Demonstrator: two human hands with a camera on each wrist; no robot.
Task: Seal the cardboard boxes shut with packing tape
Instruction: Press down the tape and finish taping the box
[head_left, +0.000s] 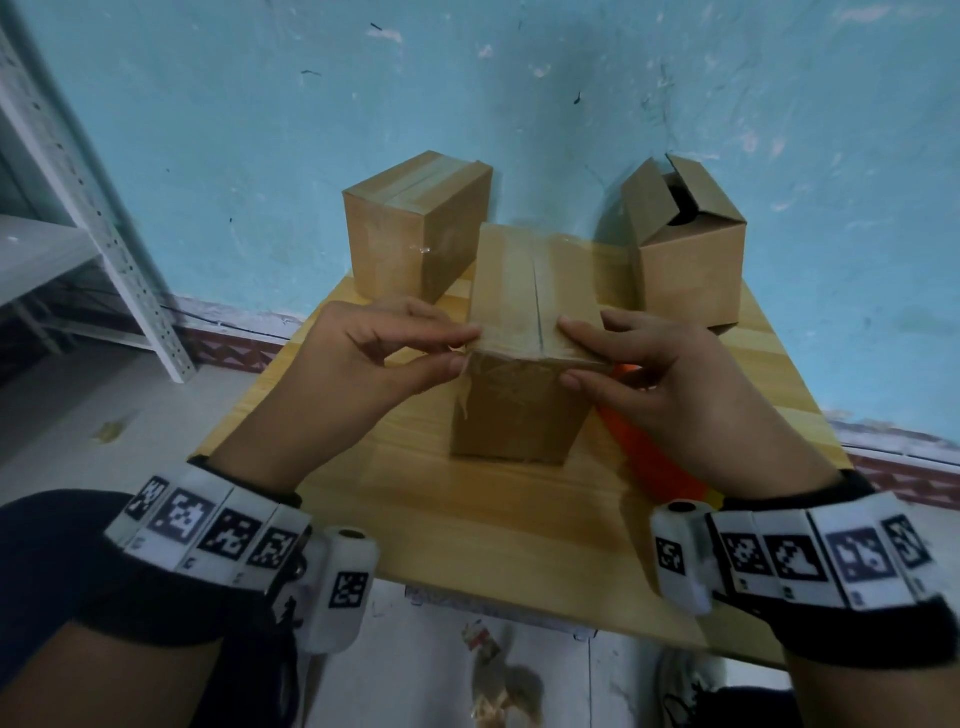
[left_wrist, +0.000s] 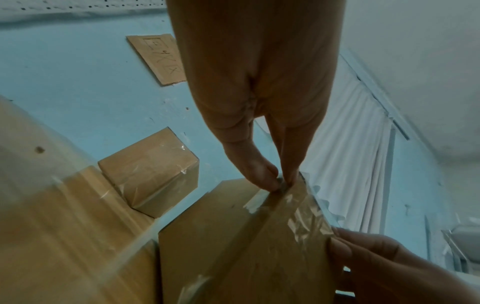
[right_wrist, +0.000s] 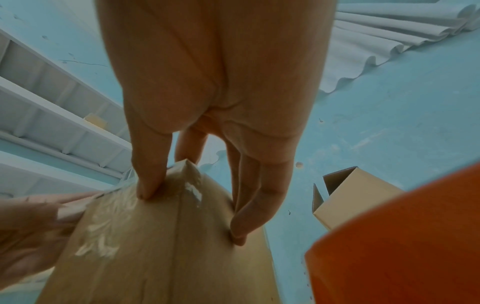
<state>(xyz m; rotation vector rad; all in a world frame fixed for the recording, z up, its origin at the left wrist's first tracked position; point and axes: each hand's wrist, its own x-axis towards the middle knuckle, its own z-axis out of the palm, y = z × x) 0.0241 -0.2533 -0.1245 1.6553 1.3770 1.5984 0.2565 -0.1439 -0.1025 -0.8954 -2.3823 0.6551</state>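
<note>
A closed middle cardboard box (head_left: 519, 415) stands on the wooden table (head_left: 467, 519), with clear packing tape (left_wrist: 303, 224) running along its top seam and wrinkled over the near edge. My left hand (head_left: 465, 353) pinches the tape end at the box's near-left top corner between thumb and forefinger (left_wrist: 267, 176). At the near-right corner my right hand (head_left: 569, 356) grips the box, fingers on top and thumb (right_wrist: 145, 185) on the front face. An orange tape dispenser (head_left: 654, 457) lies on the table under my right hand.
A taped box (head_left: 415, 223) stands at the back left. At the back right, a box with raised flaps (head_left: 680, 234) stands against the blue wall. A white metal shelf (head_left: 104, 208) is to the left. Scraps lie on the floor (head_left: 493, 670) below the table's near edge.
</note>
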